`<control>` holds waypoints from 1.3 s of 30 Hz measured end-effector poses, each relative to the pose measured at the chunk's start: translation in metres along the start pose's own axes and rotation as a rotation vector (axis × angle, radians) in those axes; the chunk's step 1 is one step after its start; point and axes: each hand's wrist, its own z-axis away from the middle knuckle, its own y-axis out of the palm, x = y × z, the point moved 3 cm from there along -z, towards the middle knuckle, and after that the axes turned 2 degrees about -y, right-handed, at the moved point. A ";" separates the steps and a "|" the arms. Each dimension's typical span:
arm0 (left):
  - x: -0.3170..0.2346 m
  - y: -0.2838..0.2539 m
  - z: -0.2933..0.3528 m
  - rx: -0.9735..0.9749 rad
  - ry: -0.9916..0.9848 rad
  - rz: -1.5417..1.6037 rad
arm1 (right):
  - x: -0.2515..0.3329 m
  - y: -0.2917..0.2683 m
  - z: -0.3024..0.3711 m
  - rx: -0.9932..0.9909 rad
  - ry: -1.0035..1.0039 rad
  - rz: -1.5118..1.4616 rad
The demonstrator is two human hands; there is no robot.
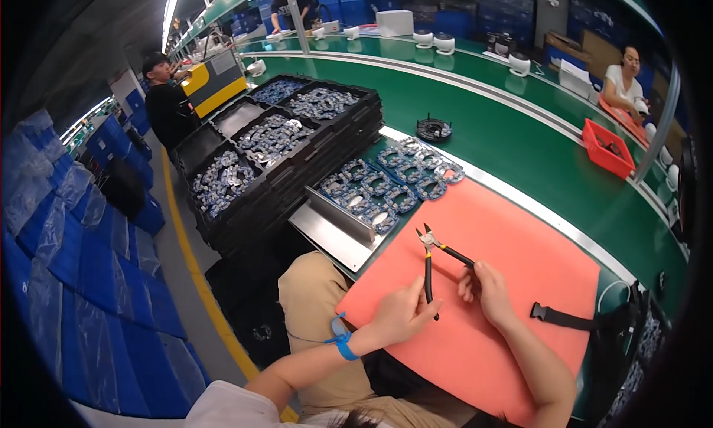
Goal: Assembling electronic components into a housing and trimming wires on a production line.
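Above a salmon-coloured mat (512, 239) I hold a pair of side cutters (428, 239) with spread black handles and jaws apart, pointing away from me. My left hand (403, 314) is closed round the left handle. Fingers of my right hand (486, 291) are curled on the right handle. A blue wrist strap (342, 345) circles my left wrist. Beyond the mat's far left edge lie several blue ring-shaped circuit boards (401, 198), some still joined in panels. A metal plate with a raised edge (338, 214) lies beside them.
Stacked black trays (275, 194) hold more boards at the left. A green conveyor (512, 131) runs behind, carrying a black round part (433, 129). At the right are a black buckle strap (562, 317) and a red bin (607, 149). Other people sit or stand farther off.
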 end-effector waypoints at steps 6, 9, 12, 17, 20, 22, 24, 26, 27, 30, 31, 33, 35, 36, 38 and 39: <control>0.000 -0.001 -0.001 -0.073 -0.019 0.049 | 0.001 0.005 -0.002 -0.026 -0.083 0.174; -0.002 -0.001 -0.007 -0.096 -0.063 0.020 | 0.002 0.006 -0.006 -0.053 -0.102 0.256; 0.001 0.006 -0.012 -0.143 -0.090 0.002 | 0.002 0.006 -0.008 -0.053 -0.199 0.369; -0.002 -0.010 -0.002 -0.108 -0.152 -0.015 | 0.007 0.019 -0.008 -0.089 -0.236 0.485; -0.034 -0.043 0.009 -0.095 0.068 -0.247 | 0.000 0.006 -0.006 -0.127 -0.130 0.329; -0.072 -0.070 0.012 -0.174 0.102 0.214 | -0.004 0.001 -0.004 -0.118 -0.149 0.366; -0.116 -0.087 0.026 -0.063 0.242 0.698 | -0.009 0.000 -0.003 -0.104 -0.156 0.375; -0.147 -0.117 0.054 0.274 0.263 0.760 | 0.001 0.009 -0.001 -0.095 -0.140 0.352; -0.169 -0.117 0.059 0.257 0.258 0.750 | 0.008 0.016 -0.001 -0.081 -0.136 0.378; -0.192 -0.086 0.034 -0.023 0.578 1.379 | -0.006 0.006 -0.010 -0.082 -0.146 0.423; -0.194 -0.083 0.031 0.008 0.589 1.377 | -0.003 0.005 -0.008 -0.093 -0.144 0.419; -0.197 -0.077 0.024 0.074 0.608 1.376 | 0.004 0.006 -0.004 -0.115 -0.164 0.536; -0.201 -0.078 0.021 0.122 0.651 1.354 | 0.004 0.013 -0.009 -0.090 -0.210 0.546; -0.204 -0.077 0.019 0.147 0.672 1.342 | 0.004 0.015 -0.010 -0.063 -0.246 0.557; -0.204 -0.075 0.012 0.220 0.702 1.332 | 0.002 0.009 -0.007 -0.075 -0.248 0.580; -0.205 -0.073 0.009 0.256 0.716 1.327 | 0.003 0.008 -0.005 -0.068 -0.231 0.593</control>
